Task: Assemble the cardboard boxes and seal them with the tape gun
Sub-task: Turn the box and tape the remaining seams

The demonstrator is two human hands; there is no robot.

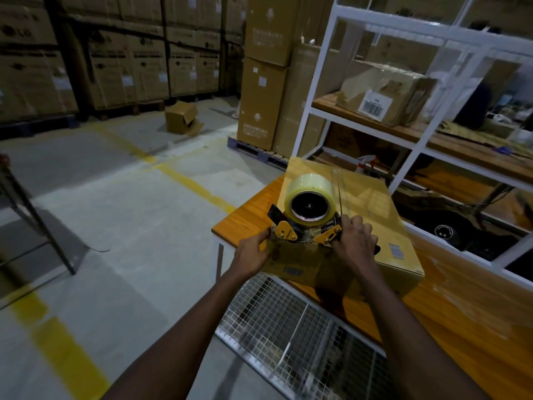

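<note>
A closed cardboard box (372, 209) lies on the orange wooden table (248, 217), with a strip of clear tape along its top seam. The tape gun (305, 223), yellow and black with a roll of clear tape, rests on the box's near edge. My right hand (356, 241) is closed around the gun's handle on its right side. My left hand (253, 249) pinches the gun's front end and the tape there, at the box's near left corner.
A wire mesh basket (288, 336) hangs below the table's near edge. A white shelf rack (415, 145) holding a taped parcel (386, 93) stands behind the table. Stacked cartons (265, 82) on a pallet are at the back. A small open box (181, 118) lies on the floor.
</note>
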